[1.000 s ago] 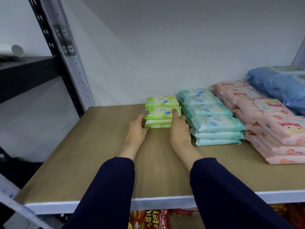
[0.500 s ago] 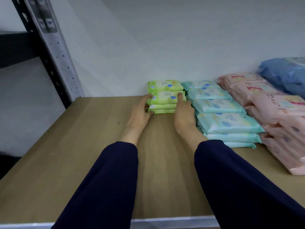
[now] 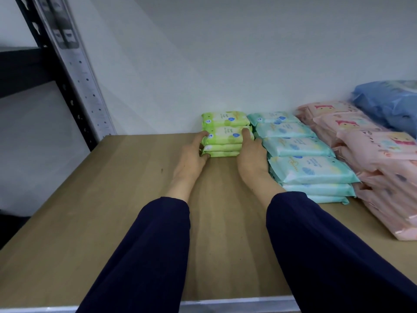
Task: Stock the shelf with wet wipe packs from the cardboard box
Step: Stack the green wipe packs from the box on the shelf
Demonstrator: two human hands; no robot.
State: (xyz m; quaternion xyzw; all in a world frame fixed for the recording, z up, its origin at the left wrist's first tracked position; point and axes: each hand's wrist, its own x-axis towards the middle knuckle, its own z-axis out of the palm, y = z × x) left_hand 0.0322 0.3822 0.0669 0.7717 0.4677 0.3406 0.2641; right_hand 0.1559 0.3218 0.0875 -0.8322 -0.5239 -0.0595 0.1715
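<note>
Green wet wipe packs, stacked at frame centre on the shelf with long axes left-right, are clasped by the left hand and right hand. Teal packs touch the right hand; pink packs and blue packs lie further right.

Wooden shelf, green wipe packs, teal packs, pink packs, blue packs

A shop stockroom: metal racking and shelf of stacked wipe packs.
</note>
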